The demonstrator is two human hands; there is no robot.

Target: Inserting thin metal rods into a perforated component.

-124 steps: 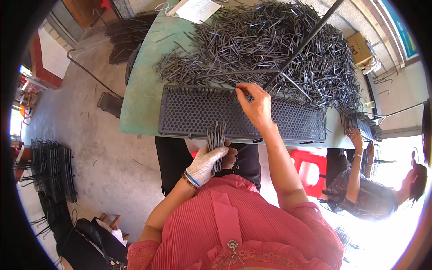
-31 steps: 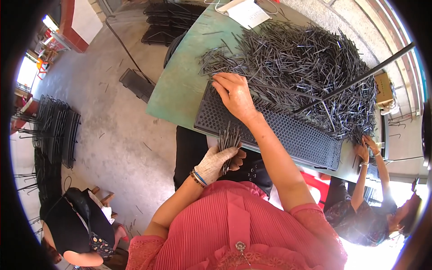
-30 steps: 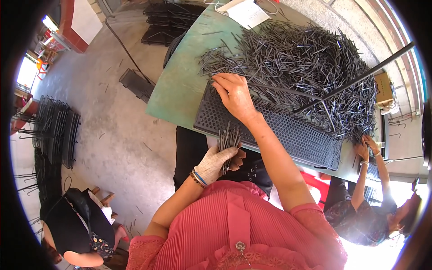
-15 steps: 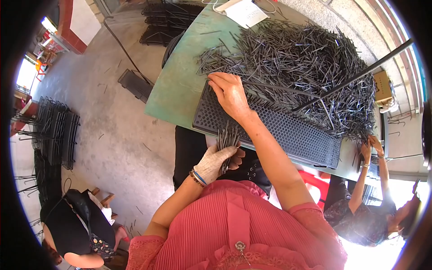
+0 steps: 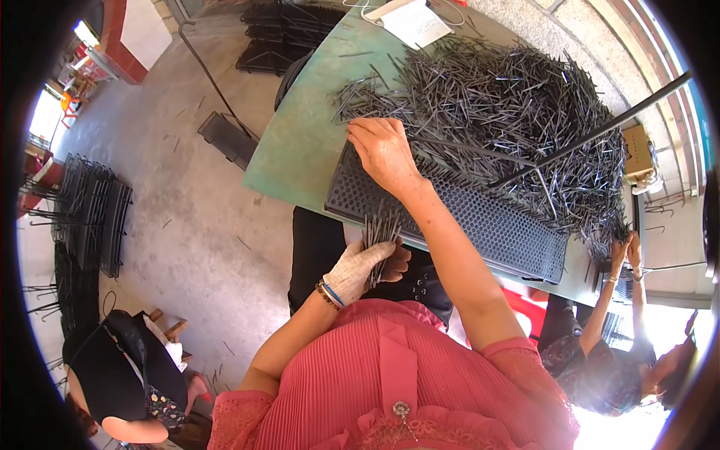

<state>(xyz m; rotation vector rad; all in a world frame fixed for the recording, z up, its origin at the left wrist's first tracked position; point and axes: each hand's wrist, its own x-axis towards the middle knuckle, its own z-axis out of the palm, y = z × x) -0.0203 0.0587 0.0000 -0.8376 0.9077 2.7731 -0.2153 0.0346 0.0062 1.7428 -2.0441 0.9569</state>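
Note:
My left hand [image 5: 355,271], in a pale knit glove with the fingertips bare, is closed round a bundle of thin dark metal rods [image 5: 382,229]. The rods stand roughly upright in its grip, in front of a black perforated metal tray [image 5: 487,225]. My bare right hand [image 5: 381,150] reaches over the far left corner of this tray. Its fingers are bent and pressed together at the tray's edge; what they pinch is hidden. Along the tray's far side runs a row of rod ends. Behind it spreads a large heap of loose dark rods [image 5: 517,101].
The green table [image 5: 296,142] carries a white paper [image 5: 414,22] at its far edge. A long dark bar [image 5: 600,127] slants over the heap. At right a co-worker's hands [image 5: 626,251] touch the heap's end. Another person [image 5: 127,375] sits lower left, near stacked black racks [image 5: 90,217].
My right hand's fingers have drawn together and the thumb has tucked under. My left hand keeps its bundle in nearly the same place. The co-worker's hands have shifted slightly.

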